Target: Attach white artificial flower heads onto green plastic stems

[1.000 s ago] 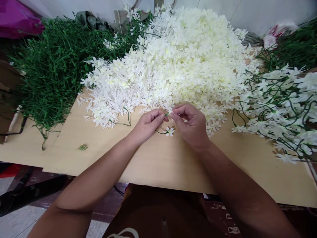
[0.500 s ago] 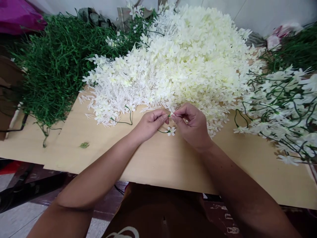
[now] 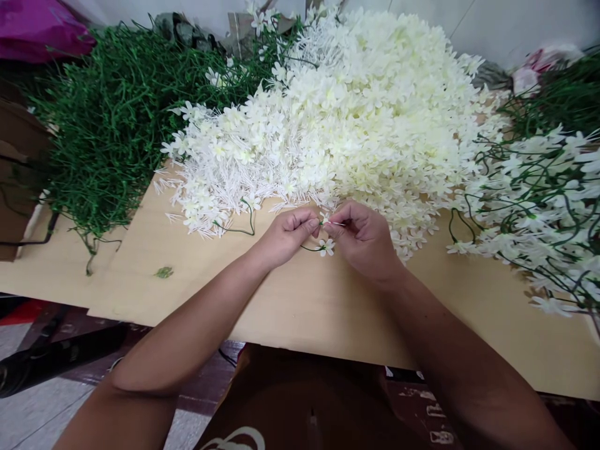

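well inside the surface's (image 3: pixel 300 312) near edge, left hand (image 3: pixel 287 237) pinches green stem (image 3: pixel 310 249), right hand (image 3: pixel 368 240) white flower piece (image 3: pixel 325 218); align them gently.

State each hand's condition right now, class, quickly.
Left hand: closed, pinching a green stem.
Right hand: closed, pinching a small white flower piece.

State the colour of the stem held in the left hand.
Green. The stem shows in the head view, the only one available.
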`<state>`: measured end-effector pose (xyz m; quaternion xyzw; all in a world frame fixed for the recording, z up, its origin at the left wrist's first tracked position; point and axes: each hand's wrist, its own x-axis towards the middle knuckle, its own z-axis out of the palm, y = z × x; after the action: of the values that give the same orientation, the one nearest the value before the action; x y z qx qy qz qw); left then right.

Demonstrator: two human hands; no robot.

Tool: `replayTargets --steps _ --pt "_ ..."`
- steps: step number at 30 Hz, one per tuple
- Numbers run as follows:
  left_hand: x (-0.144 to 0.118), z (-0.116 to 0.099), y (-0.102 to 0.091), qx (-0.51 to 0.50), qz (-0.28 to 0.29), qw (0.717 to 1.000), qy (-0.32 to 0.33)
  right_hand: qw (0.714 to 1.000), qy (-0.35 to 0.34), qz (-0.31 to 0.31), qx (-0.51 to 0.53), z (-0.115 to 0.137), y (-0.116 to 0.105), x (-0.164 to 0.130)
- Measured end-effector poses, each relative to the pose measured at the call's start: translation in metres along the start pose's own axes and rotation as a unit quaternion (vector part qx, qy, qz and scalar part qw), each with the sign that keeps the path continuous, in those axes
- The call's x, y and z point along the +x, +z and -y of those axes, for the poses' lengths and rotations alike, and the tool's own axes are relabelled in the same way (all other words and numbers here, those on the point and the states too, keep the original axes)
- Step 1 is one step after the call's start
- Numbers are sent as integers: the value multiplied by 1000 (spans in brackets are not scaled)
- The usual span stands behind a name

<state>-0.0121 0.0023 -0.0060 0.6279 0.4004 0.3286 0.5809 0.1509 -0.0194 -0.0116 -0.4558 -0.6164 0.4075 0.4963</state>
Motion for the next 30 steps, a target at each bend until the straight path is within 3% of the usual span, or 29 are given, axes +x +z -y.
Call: replayTargets --steps 7,15,30 --pt "3 4 2 -12 -3 1000 3 1000 12 -12 8 -3 2 0" --pt "4 5 6 8 -30 1000 6 998 -28 -38 -30 -5 9 -3" --pt "6 5 2 18 17 999 34 997 46 28 50 -4 -7 3"
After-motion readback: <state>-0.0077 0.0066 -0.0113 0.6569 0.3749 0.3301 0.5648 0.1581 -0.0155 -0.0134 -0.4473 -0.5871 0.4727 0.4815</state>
